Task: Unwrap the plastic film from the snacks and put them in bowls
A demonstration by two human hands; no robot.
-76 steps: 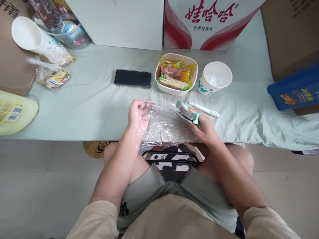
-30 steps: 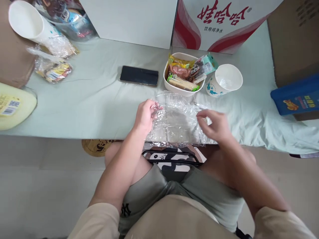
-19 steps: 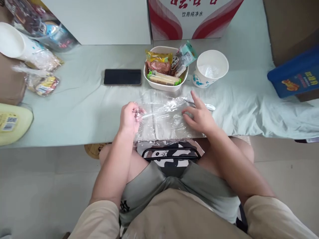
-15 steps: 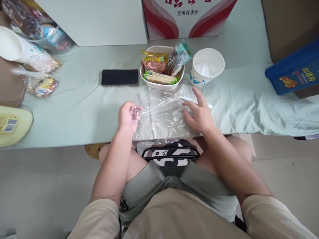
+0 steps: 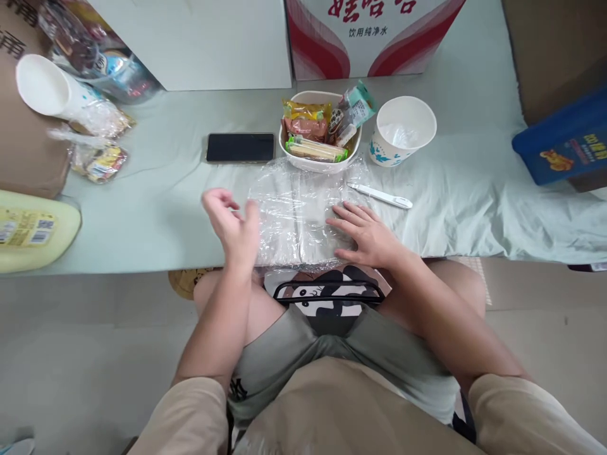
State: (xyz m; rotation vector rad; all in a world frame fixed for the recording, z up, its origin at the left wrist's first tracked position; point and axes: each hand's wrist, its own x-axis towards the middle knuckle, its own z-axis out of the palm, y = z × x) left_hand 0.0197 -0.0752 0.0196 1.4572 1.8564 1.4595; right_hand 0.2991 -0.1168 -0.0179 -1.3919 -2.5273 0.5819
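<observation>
A clear sheet of plastic film (image 5: 298,218) lies spread and wrinkled on the green cloth, reaching down to the table's front edge. My right hand (image 5: 367,237) rests flat on its right part, fingers spread. At the left edge of the film is my left hand (image 5: 233,224), raised a little and slightly blurred, thumb apart from the curled fingers, with nothing seen in it. A white utility knife (image 5: 384,195) lies just beyond my right hand. Behind the film stands a white bowl (image 5: 320,166) of wrapped snacks (image 5: 306,129), with a paper cup (image 5: 396,148) to its right.
A phone (image 5: 240,147) lies left of the bowl. Boxes stand behind, one a red and white carton (image 5: 374,47). On the left are a stack of paper cups (image 5: 42,85), bagged snacks (image 5: 99,161) and a pale yellow bottle (image 5: 38,230). A blue package (image 5: 564,136) sits at right.
The film, partly lifted before, now lies flatter. My left hand has let go of its edge and moved left. My right hand has come down flat on the film, uncovering the knife.
</observation>
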